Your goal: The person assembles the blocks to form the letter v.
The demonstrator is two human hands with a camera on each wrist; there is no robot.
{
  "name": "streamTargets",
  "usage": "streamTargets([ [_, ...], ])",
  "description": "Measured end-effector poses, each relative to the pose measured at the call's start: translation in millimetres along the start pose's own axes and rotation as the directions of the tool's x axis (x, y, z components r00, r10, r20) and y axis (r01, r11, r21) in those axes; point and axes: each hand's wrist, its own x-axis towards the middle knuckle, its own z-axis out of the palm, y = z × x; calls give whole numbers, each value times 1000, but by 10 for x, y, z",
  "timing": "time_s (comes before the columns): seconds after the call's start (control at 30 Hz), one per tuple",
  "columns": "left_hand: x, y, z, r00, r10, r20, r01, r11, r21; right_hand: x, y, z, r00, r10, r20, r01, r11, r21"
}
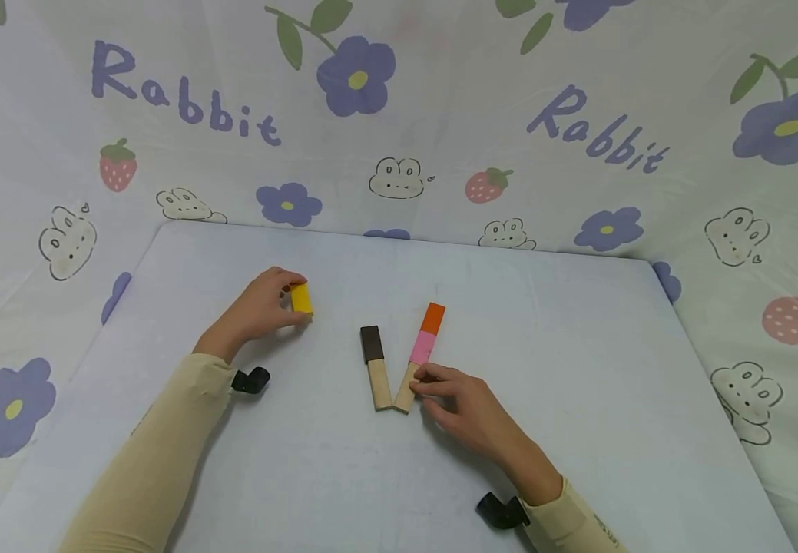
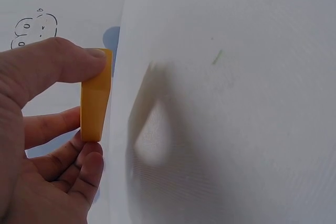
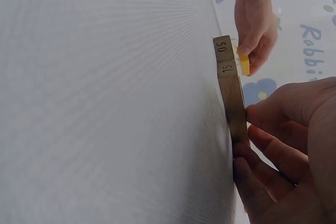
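In the head view my left hand (image 1: 253,311) pinches a small yellow block (image 1: 302,301) between thumb and fingers. The left wrist view has this yellow block (image 2: 95,103) upright, raised off the table over a shadow. My right hand (image 1: 471,411) touches the right side of a plain wooden block (image 1: 405,390) with loosely bent fingers. Beyond that block, in one slanting line, lie a pink block (image 1: 422,347) and an orange block (image 1: 433,317). A second plain block (image 1: 380,384) with a dark brown block (image 1: 372,343) forms another line. Both lines meet at their near ends in a V.
A white table (image 1: 578,369) lies under the blocks. Behind and beside it hangs cloth (image 1: 440,92) printed with rabbits, flowers and strawberries. Black devices sit at the left wrist (image 1: 252,380) and right wrist (image 1: 501,511). Dark markings show on the plain blocks' near end faces (image 3: 222,49).
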Motion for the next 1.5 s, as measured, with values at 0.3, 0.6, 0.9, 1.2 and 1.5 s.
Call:
streamTargets([
  [0.3,12,43,7,1000,6,-1,-6,1000,-1,3,-7,6,1000,2,-2,-2,1000,-11],
  [0.6,23,90,37,1000,16,2,-16,1000,-12,2,-2,13,1000,7,-2,-7,1000,-21],
  [0.9,27,157,38,999,32,9,-32,999,-18,2,3,19,1000,4,-3,-4,1000,-23],
  [1.2,41,201,52,999,42,14,-41,999,-12,-5,-4,15,1000,10,2,-10,1000,-25],
  [1.5,64,234,72,999,43,18,-43,999,-6,-4,0,21,1000,10,0,-10,999,-32],
])
